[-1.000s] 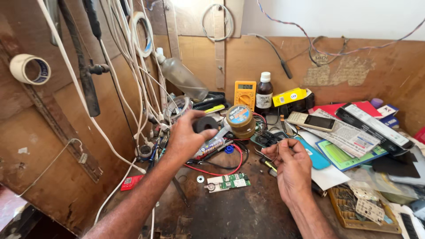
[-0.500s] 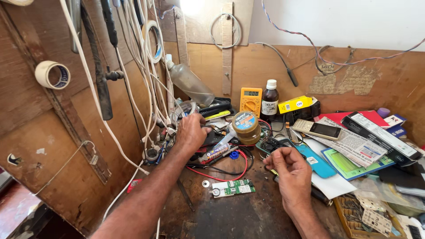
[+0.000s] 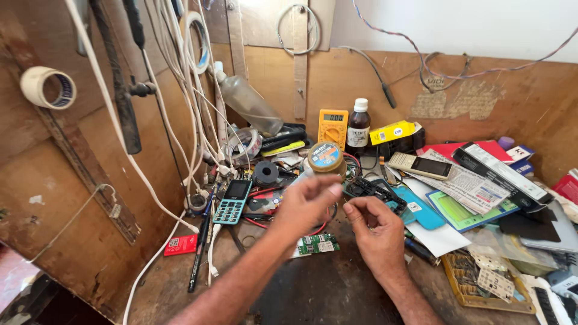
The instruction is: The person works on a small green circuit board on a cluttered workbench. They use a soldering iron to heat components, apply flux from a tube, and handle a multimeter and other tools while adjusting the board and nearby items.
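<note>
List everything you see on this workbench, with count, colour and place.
keypad phone: one, teal and black, left of the hands
circuit board: one, green, below the left hand
multimeter: one, yellow, against the back wall
bottle: one, dark with white cap, right of the multimeter
round tin: one, brass with blue lid, behind the hands
tape roll: one, cream, left wall
cables: several, white, hanging at left
bench: one, dark brown
left hand: one, fingertips pinched
right hand: one, fingers curled

Head view; looks down, close, workbench (image 3: 313, 295).
</note>
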